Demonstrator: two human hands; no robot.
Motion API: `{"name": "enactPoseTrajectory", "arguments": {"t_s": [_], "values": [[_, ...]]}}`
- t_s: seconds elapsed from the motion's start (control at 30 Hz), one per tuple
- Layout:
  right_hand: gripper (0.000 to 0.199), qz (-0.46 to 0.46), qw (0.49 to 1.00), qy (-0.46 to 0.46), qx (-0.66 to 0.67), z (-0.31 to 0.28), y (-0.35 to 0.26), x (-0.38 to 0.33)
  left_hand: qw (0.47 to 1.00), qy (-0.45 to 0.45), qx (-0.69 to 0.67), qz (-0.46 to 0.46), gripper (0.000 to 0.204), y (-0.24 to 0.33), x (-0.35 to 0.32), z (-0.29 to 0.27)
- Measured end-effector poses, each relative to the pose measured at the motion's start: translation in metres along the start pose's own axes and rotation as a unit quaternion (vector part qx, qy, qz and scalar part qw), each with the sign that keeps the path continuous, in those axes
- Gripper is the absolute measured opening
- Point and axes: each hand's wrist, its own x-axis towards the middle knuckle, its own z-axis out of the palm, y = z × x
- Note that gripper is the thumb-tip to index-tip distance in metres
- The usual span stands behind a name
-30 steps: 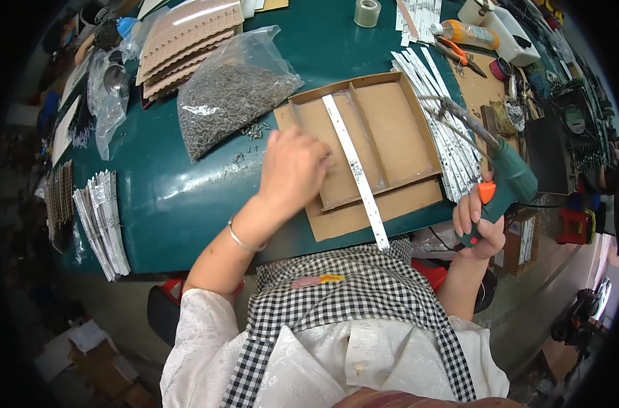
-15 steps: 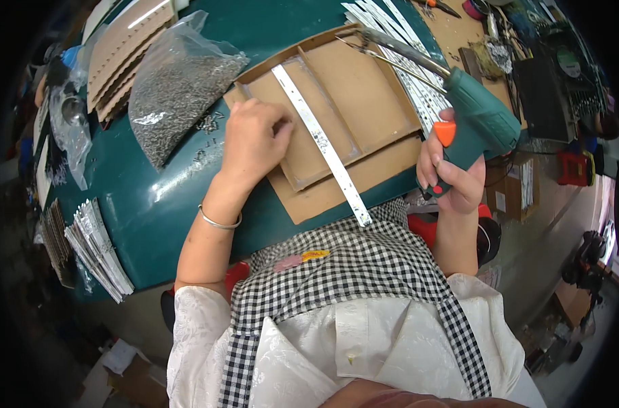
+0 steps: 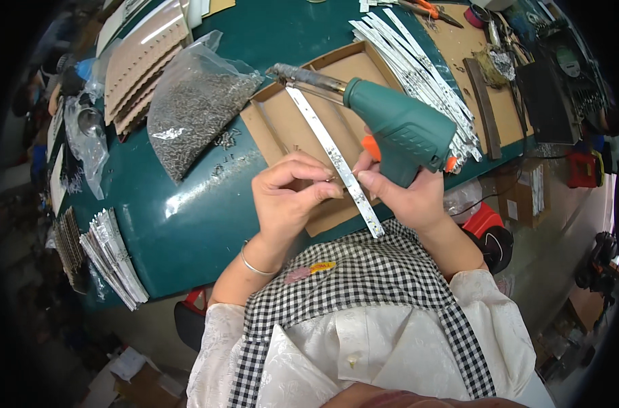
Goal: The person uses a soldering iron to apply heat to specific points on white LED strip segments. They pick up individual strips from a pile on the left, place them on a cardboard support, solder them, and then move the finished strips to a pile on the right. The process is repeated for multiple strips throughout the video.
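A long white circuit-board strip (image 3: pixel 323 139) with small parts on it lies slantwise across a shallow cardboard tray (image 3: pixel 354 61), its near end reaching my apron. My right hand (image 3: pixel 411 197) is closed round the grip of a green soldering gun (image 3: pixel 404 126) with an orange trigger; its thumb is beside the strip. The gun's metal tip points left, over the strip's far end. My left hand (image 3: pixel 292 194) is pinched closed at the strip's left side, on something too small to make out. A clear bag of small metal parts (image 3: pixel 190 102) sits left of the tray.
Many white strips (image 3: pixel 418 75) lie right of the tray, and another bundle (image 3: pixel 116 255) is at the table's left edge. Ridged tan boards (image 3: pixel 146 61) are stacked at far left. Orange-handled pliers (image 3: pixel 428 9) rest at the back. Loose metal bits (image 3: pixel 226 139) lie beside the bag.
My left hand has come from the tray's left side to the strip, fingers pinched. My right hand has swung the soldering gun left, bringing its tip over the strip's far end.
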Motion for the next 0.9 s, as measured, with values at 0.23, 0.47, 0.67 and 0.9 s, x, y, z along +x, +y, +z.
{"name": "enactPoseTrajectory", "arguments": {"t_s": [0.23,0.47,0.67,0.9], "values": [[0.03,-0.004,1.0,-0.005,0.022,0.013,0.008,-0.003,0.999,-0.015,0.006,0.031,0.017,-0.009,-0.005,-0.004],[0.018,0.009,1.0,0.013,0.012,0.013,0.019,-0.009,0.999,0.035,0.029,0.01,0.016,-0.016,-0.012,0.005],[0.015,0.008,0.999,-0.039,-0.029,0.009,0.022,-0.001,0.998,0.042,0.045,-0.017,0.021,-0.009,-0.011,0.006],[0.025,0.005,0.999,-0.029,-0.044,0.004,0.037,-0.001,0.978,-0.046,0.201,0.028,0.019,-0.001,-0.009,-0.006]]}}
